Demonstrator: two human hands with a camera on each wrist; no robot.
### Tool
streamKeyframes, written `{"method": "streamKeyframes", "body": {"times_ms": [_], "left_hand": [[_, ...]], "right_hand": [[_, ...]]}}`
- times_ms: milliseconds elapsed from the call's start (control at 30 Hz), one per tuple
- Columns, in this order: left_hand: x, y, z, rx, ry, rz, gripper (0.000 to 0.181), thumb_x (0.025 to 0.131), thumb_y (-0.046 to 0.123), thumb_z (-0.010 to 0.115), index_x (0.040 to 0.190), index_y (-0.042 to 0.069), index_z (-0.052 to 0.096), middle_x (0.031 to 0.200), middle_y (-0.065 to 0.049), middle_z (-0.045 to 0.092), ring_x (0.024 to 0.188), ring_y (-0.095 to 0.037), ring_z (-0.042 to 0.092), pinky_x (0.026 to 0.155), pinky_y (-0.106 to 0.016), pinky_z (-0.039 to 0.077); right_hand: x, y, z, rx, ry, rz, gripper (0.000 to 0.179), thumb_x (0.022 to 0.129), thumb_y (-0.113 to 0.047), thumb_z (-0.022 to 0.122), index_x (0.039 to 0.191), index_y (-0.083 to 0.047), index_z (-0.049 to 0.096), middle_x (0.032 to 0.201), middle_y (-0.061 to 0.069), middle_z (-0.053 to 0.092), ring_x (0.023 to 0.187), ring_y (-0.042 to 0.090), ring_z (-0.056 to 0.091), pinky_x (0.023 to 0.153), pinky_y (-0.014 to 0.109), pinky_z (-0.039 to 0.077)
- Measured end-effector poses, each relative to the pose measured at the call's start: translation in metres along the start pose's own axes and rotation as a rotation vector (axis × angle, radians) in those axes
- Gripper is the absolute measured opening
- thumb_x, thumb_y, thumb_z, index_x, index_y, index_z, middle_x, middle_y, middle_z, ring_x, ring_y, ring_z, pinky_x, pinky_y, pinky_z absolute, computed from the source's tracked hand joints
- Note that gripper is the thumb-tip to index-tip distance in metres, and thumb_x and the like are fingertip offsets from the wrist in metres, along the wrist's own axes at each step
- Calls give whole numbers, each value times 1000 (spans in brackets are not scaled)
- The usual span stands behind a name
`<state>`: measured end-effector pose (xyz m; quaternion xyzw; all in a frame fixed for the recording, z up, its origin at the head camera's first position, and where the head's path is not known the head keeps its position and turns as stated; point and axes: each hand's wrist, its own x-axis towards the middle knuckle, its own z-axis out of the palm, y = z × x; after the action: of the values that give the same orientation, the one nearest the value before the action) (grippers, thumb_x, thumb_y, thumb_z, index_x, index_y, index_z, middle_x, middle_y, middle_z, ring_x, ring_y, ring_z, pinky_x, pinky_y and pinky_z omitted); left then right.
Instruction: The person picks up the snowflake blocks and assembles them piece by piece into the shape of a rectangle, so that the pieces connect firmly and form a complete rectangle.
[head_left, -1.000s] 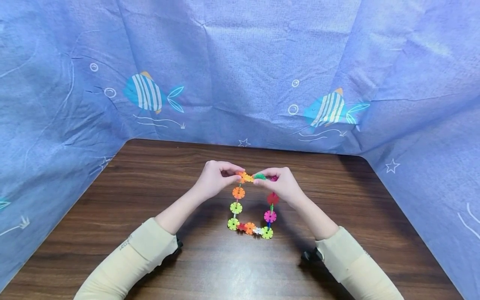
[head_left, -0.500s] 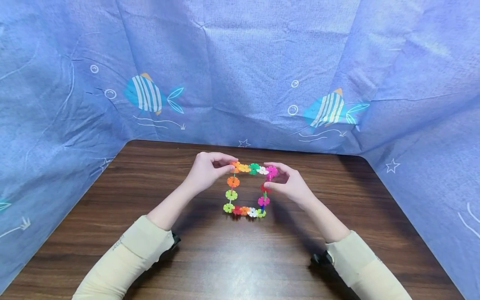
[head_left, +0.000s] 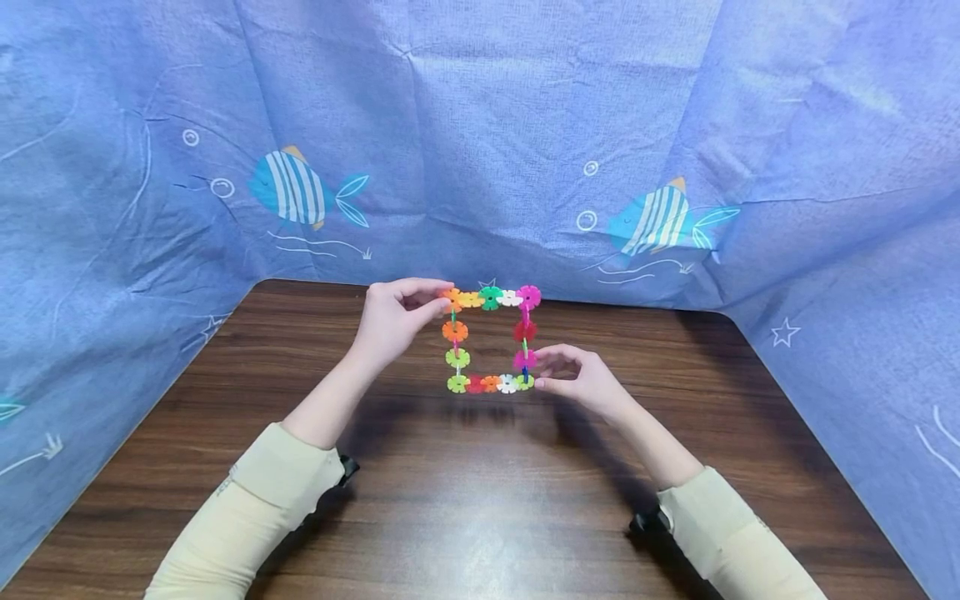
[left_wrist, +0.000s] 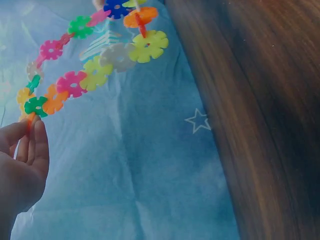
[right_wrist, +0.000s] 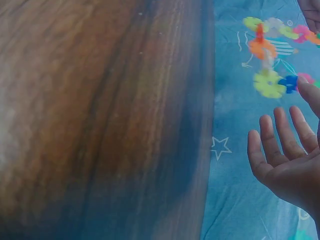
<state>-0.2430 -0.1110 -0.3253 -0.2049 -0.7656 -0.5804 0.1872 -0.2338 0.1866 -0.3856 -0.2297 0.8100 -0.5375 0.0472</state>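
Observation:
A square frame of interlocking plastic snowflake discs [head_left: 491,298] in several colours is held upright above the table in the head view. Its top-left orange disc [head_left: 454,332] side is where my left hand [head_left: 392,321] pinches the corner between thumb and fingers; the left wrist view shows this left hand [left_wrist: 25,165] at the frame's end too. My right hand [head_left: 588,385] is at the lower right corner, thumb near the yellow-green disc [head_left: 524,382]. In the right wrist view the right hand [right_wrist: 292,155] has its fingers spread apart, its thumb overlapping the chain; contact is unclear.
A dark wood-grain table [head_left: 480,492] lies beneath the hands. Behind and at both sides hangs a blue cloth [head_left: 480,167] printed with fish, bubbles and stars. A black band [head_left: 649,522] shows at the right sleeve's cuff.
The disc frame has been raised from lying tilted near the table to upright. My left hand has moved up and left with it. My right hand has gone from the top edge to the lower right corner.

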Motion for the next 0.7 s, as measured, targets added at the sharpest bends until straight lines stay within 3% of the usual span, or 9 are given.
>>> {"method": "streamKeyframes", "body": {"times_ms": [267,400,500,700], "left_hand": [[2,4,-5,-136,102,5,25,80,10,75,103,1,72,89,-12,73,74,-9,70,68,-24,56],[1,3,-5,-200,136,-20,26,79,3,74,104,-3,70,91,-14,72,73,-9,70,72,-29,56],[0,-1,-5,-234,153,-41,27,79,-1,73,105,-6,69,90,-14,72,72,-12,70,73,-34,56],[-5,-10,-5,-261,190,-57,26,78,-3,73,103,-9,68,82,0,72,67,-14,69,68,-29,57]], "right_hand": [[5,25,0,-39,38,18,33,81,-13,75,111,-5,64,98,13,68,88,14,65,78,25,53],[3,17,1,-43,70,6,25,83,-8,72,106,-1,65,96,14,70,87,11,66,77,23,53],[0,2,2,-28,93,-9,20,83,0,69,102,5,65,95,20,69,85,16,67,74,21,53],[-3,-9,2,-18,125,-11,18,84,3,66,101,8,64,94,26,68,82,28,67,72,29,54]]}}
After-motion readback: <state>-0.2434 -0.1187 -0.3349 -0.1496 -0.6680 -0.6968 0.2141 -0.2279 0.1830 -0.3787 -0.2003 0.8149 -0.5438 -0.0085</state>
